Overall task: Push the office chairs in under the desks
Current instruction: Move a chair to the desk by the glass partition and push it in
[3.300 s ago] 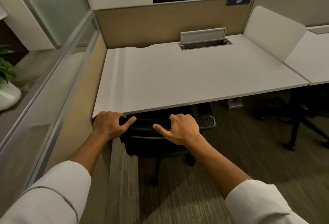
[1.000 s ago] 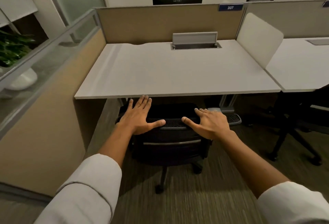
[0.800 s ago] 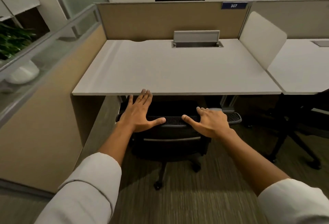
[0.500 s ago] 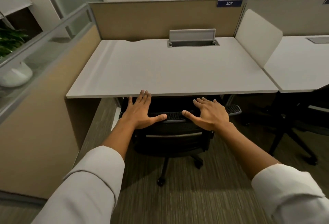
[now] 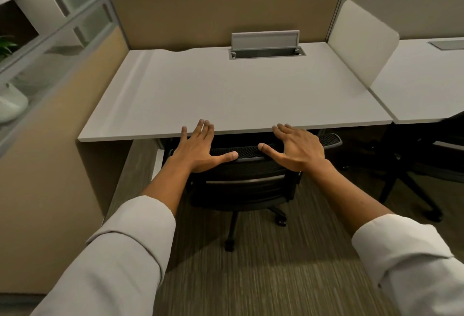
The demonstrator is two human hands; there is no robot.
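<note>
A black mesh office chair (image 5: 247, 185) stands tucked against the front edge of the white desk (image 5: 233, 94), its seat hidden beneath the top. My left hand (image 5: 198, 151) lies flat and open on the left of the chair's back rim, fingertips at the desk edge. My right hand (image 5: 297, 148) rests the same way on the right of the rim, fingers spread. Neither hand grips the chair.
A tan partition (image 5: 208, 14) with a blue 307 label backs the desk, and a glass-topped panel (image 5: 52, 69) walls the left side. A second black chair (image 5: 426, 155) stands partly under the neighbouring desk (image 5: 426, 84) at right. An open cable tray (image 5: 266, 48) sits at the desk's rear.
My hands went from gripping the chair back to lying flat on it. Over the last second the chair and both hands moved forward, so my fingertips now reach the desk edge.
</note>
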